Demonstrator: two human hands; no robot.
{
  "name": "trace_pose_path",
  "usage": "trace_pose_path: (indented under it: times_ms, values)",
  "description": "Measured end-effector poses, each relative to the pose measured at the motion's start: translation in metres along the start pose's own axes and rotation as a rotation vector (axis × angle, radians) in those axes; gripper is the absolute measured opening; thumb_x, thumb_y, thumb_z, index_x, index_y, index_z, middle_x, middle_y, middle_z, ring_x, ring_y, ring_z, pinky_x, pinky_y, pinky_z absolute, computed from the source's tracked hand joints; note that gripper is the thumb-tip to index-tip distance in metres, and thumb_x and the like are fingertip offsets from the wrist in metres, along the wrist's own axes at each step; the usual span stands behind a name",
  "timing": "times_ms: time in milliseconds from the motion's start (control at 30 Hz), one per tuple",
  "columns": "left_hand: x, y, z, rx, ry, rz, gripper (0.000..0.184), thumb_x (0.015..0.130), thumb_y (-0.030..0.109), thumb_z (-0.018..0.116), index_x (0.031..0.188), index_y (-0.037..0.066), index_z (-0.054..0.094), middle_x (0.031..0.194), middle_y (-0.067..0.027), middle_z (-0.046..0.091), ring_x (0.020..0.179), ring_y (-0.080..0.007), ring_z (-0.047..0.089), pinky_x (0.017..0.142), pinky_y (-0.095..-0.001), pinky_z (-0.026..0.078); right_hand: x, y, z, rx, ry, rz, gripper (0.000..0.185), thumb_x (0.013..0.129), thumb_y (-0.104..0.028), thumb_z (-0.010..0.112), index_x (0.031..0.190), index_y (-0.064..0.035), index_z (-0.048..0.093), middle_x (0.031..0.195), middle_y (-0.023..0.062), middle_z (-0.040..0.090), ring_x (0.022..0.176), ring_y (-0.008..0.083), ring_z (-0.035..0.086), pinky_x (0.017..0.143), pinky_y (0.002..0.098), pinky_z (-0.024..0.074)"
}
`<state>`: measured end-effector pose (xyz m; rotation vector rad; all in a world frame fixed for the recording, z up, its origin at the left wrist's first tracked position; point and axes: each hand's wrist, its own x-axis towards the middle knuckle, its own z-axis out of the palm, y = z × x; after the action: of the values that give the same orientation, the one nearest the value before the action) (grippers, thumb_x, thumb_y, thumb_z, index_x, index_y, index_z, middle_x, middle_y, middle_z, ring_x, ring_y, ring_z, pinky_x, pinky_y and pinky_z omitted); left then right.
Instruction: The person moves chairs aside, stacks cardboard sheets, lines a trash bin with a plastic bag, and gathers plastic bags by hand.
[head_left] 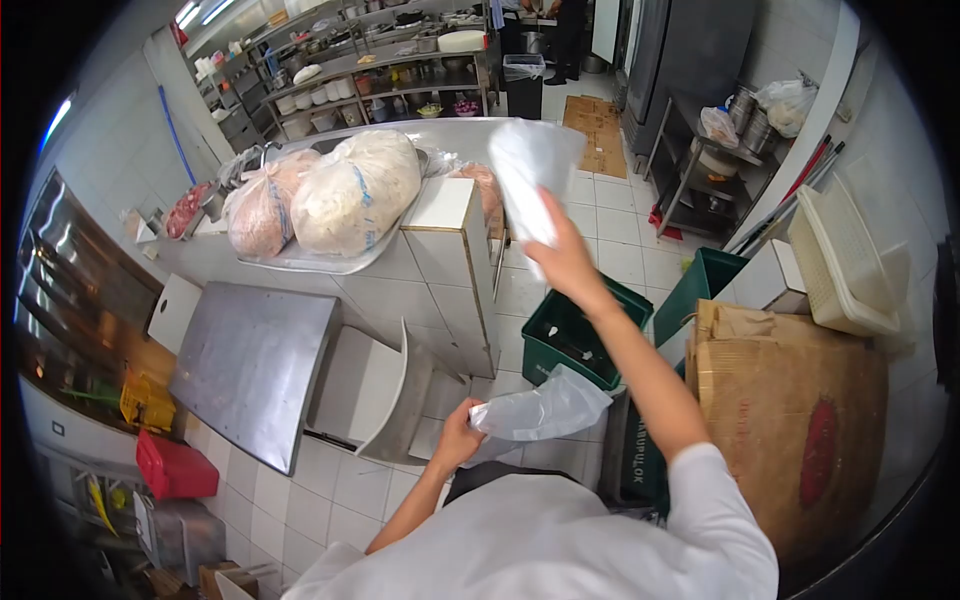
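Observation:
My left hand [459, 436] is closed around one end of a clear plastic bag [545, 408], which spreads out to the right in front of my body. Raised and stretched forward, my right hand [562, 255] grips a whitish plastic bag [535, 175], slightly blurred, that stands up above the fingers. Below the right forearm sits an open green bin [570, 345] with a few small bits inside. Two big filled plastic bags, one pinkish [262, 205] and one pale [360, 192], rest on a metal tray [350, 262] on the tiled counter, beyond both hands.
A steel table [250, 350] and a white chair [385, 400] stand at left, near a red container [178, 466]. Cardboard [780, 400] and a cream plastic crate [835, 260] fill the right side. Steel shelves [400, 70] line the back; another person [567, 45] stands there.

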<state>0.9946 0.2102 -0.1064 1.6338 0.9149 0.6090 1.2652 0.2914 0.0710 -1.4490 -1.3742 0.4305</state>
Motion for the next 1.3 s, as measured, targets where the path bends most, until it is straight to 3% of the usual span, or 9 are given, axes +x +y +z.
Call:
trace_pose_path:
  times_ms: [300,367,433,700,833,933,1000,1133,1300]
  values:
    - [0.041,-0.014,-0.065,-0.218,-0.026,-0.031,0.011,0.081,0.005,0.054,0.092,0.004,0.054,0.076,0.002,0.053,0.073,-0.0065,0.048,0.066,-0.0212,0.039,0.105,-0.03,0.176,-0.484,-0.174,0.285,0.082,0.073,-0.04,0.06,0.136,-0.0028,0.023,0.125,0.032,0.033,0.093,0.036,0.057,0.082,0.0434,0.045]
    - [0.053,-0.005,-0.073,-0.34,0.052,-0.055,0.01,0.084,0.007,0.048,0.092,0.006,0.054,0.079,0.0035,0.052,0.077,-0.0062,0.046,0.069,-0.0217,0.038,0.114,-0.028,0.145,-0.138,-0.522,0.4,0.084,0.076,-0.049,0.058,0.136,-0.0004,0.023,0.127,0.0266,0.037,0.09,0.0269,0.058,0.082,0.0372,0.0449]
    - [0.068,0.013,-0.086,-0.376,0.044,-0.067,0.011,0.086,0.01,0.046,0.091,0.006,0.054,0.081,0.0033,0.053,0.08,-0.0067,0.047,0.073,-0.0226,0.038,0.087,0.001,0.107,0.153,-0.392,0.232,0.081,0.079,-0.051,0.055,0.137,-0.0038,0.025,0.124,0.0178,0.046,0.1,0.0178,0.052,0.083,0.0318,0.0421]
    - [0.15,0.019,-0.093,-0.814,-0.121,-0.288,0.022,0.085,0.011,0.043,0.1,0.0,0.056,0.092,-0.0072,0.061,0.082,-0.0148,0.059,0.074,-0.0273,0.048,-0.108,0.008,-0.029,0.14,-0.448,0.398,0.086,0.068,-0.028,0.072,0.139,-0.0131,0.025,0.14,0.0092,0.03,0.128,0.0225,0.029,0.102,0.0382,0.0262]
    - [0.161,0.006,-0.081,-0.743,-0.348,-0.369,0.023,0.085,0.013,0.046,0.099,-0.001,0.057,0.091,-0.0074,0.061,0.082,-0.0151,0.059,0.073,-0.0271,0.047,-0.148,0.044,0.031,-0.031,-0.015,0.295,0.086,0.068,-0.01,0.07,0.139,-0.0092,0.021,0.141,0.0086,0.028,0.13,0.0222,0.026,0.106,0.0313,0.0193]
    - [0.156,-0.01,-0.055,-0.488,-0.484,-0.398,0.022,0.084,0.014,0.049,0.097,-0.001,0.058,0.089,-0.0069,0.061,0.081,-0.0153,0.058,0.072,-0.0267,0.046,-0.175,0.05,0.068,0.036,0.287,0.179,0.065,0.067,-0.009,0.07,0.127,-0.0082,0.044,0.14,0.0098,0.031,0.13,0.0253,0.025,0.105,0.0319,0.0212]
    - [0.156,-0.042,-0.02,-0.218,-0.644,-0.335,0.021,0.084,0.016,0.052,0.095,-0.001,0.059,0.087,-0.0057,0.061,0.08,-0.0148,0.057,0.071,-0.0261,0.045,-0.201,0.054,0.079,-0.532,0.174,0.192,0.031,0.067,-0.006,0.066,0.098,-0.0056,0.06,0.124,0.0155,0.048,0.118,0.0294,0.042,0.096,0.0324,0.0347]
    - [0.19,-0.064,0.034,0.145,-1.084,0.011,0.028,0.083,0.023,0.056,0.096,-0.002,0.059,0.091,-0.0076,0.062,0.083,-0.0158,0.057,0.073,-0.0265,0.045,-0.292,0.109,0.073,-0.5,0.121,0.823,0.021,0.065,-0.014,0.062,0.084,-0.005,0.058,0.091,0.019,0.06,0.084,0.0377,0.056,0.075,0.0434,0.0449]
    - [0.234,-0.128,0.093,0.896,-1.046,0.175,0.05,0.076,0.039,0.061,0.103,-0.003,0.056,0.108,-0.02,0.058,0.101,-0.0295,0.056,0.086,-0.0369,0.044,-0.465,0.13,0.059,-0.702,-0.148,1.602,0.032,0.073,-0.023,0.057,0.099,-0.0033,0.054,0.098,0.021,0.06,0.096,0.0383,0.056,0.082,0.0434,0.0451]
